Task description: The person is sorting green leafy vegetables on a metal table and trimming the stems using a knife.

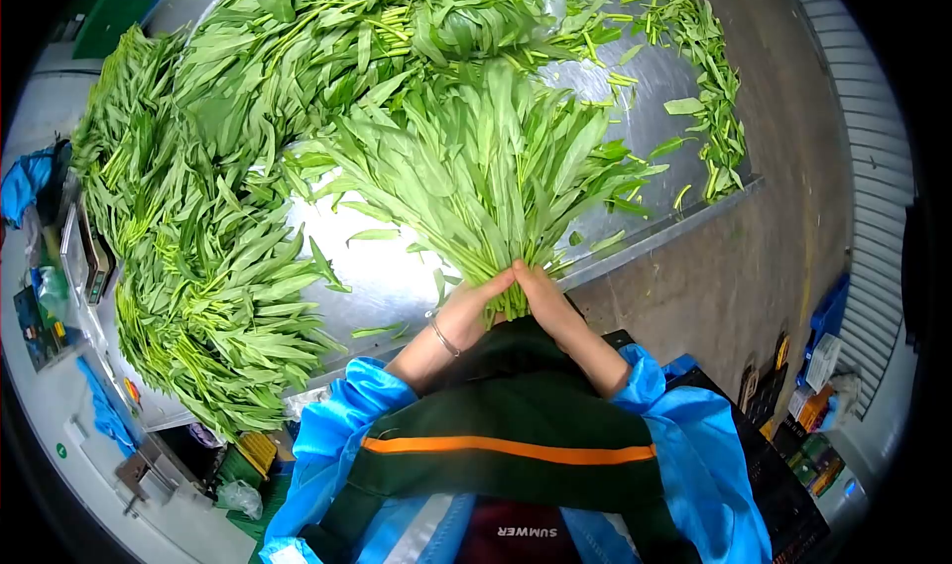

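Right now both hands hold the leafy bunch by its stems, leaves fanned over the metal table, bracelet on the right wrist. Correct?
One error: head view shows the bracelet on the wrist of the left hand, not the right hand. Both do hold the leafy bunch by its stems, leaves over the metal table.

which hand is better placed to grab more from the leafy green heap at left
Left, probably: the left hand is nearer that heap, while the right hand could hold the green-stemmed bunch alone.
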A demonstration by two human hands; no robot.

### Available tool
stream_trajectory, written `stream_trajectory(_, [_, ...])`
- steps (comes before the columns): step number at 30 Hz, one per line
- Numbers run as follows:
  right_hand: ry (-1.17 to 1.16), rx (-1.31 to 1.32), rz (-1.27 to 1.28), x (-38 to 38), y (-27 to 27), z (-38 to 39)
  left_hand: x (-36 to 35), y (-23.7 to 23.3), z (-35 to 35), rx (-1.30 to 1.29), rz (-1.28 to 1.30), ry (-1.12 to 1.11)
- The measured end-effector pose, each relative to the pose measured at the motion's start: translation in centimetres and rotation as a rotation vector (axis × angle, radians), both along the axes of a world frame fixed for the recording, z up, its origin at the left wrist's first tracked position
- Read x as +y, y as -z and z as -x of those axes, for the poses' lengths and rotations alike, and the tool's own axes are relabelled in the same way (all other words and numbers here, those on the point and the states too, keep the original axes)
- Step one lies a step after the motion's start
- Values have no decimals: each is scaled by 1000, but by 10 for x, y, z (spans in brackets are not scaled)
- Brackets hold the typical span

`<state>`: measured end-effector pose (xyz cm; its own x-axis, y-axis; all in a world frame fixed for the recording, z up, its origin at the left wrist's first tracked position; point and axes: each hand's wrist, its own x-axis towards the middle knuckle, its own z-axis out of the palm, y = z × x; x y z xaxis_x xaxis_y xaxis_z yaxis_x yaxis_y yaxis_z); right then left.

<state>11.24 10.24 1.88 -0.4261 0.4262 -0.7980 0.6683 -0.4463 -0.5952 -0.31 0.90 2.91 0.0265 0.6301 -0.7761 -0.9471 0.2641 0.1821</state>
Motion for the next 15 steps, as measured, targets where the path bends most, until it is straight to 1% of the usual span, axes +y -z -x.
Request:
stream_trajectory(1, [-62, -35, -52, 0, 13, -1, 0, 3, -1, 26, -29, 25])
stream_trajectory(2, [-49, 41, 57, 2, 25, -5, -1, 7, -3, 51, -57, 51])
stream_trajectory(3, [-121, 61, 45, 5, 19, -3, -2, 9, -5, 75, -83, 78])
stream_trajectory(5, [-263, 103, 20, 16, -13, 7, 4, -7, -7, 626, -154, 203])
stream_trajectory(6, [-407, 104, -178, 14, -35, 12, 10, -21, -5, 904, -192, 262])
stream_trajectory(7, [-451, 178, -339, 9, -55, 11, 10, -47, -6, 906, -227, 137])
stream_trajectory(8, [-367, 354, -321, 11, -77, 20, 13, -65, 0, 832, -174, 146])
stream_trajectory(9, [-281, 521, -294, 11, -95, 28, 16, -77, 8, 1066, -188, 253])
stream_trajectory(10, [-161, 503, -26, 13, -100, 34, 19, -89, 16, 1308, -179, 345])
stream_trajectory(12, [149, 509, 225, 19, -84, 45, 34, -93, 22, 1939, -115, 606])
stream_trajectory(13, [312, 485, 404, 23, -83, 50, 38, -92, 18, 2035, -43, 647])
stream_trajectory(14, [439, 568, 471, 22, -86, 55, 41, -87, 14, 2129, 23, 696])
stream_trajectory(15, [475, 629, 573, 28, -84, 55, 42, -83, 10, 2219, 83, 751])
